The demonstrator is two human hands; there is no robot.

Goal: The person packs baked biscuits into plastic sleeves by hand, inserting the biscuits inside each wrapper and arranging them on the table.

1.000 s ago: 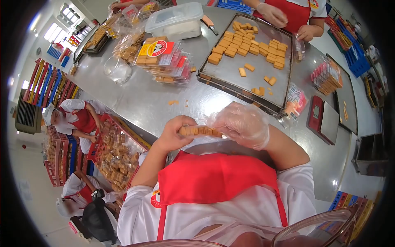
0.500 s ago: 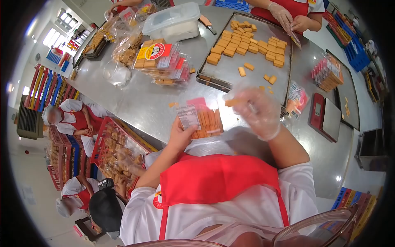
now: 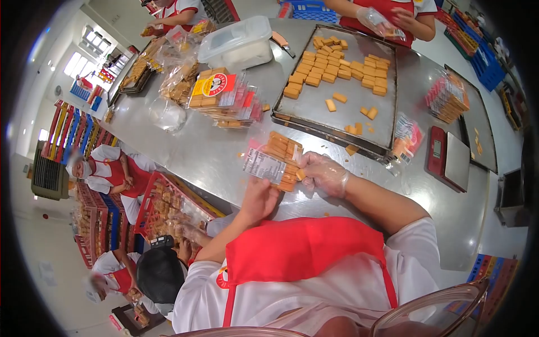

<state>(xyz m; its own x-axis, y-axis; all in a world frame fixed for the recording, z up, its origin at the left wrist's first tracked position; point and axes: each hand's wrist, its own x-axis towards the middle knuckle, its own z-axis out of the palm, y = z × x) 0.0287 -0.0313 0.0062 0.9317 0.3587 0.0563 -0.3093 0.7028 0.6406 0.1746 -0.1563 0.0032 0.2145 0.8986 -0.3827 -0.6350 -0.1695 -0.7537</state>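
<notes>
**Two hands on 1 biscuit pkt, just beyond L fingertips**

Clear pkt of biscuits is held tilted over the steel table, its lower edge gripped by the bare L hand; the rest is extended fwd past those fingers. White label is seen just above L fingertips. R hand, in clear glove, is brought to the pkt's R edge, fingers bent inward. Single biscuit is seen at R fingertips, against pkt; whether it or the plastic is pinched can't be told. Fwd of R fingers, loose biscuits are spread on tray. Red scale is set well to R of R fingers; stacked pkts are placed fwd-L of L fingers.
</notes>
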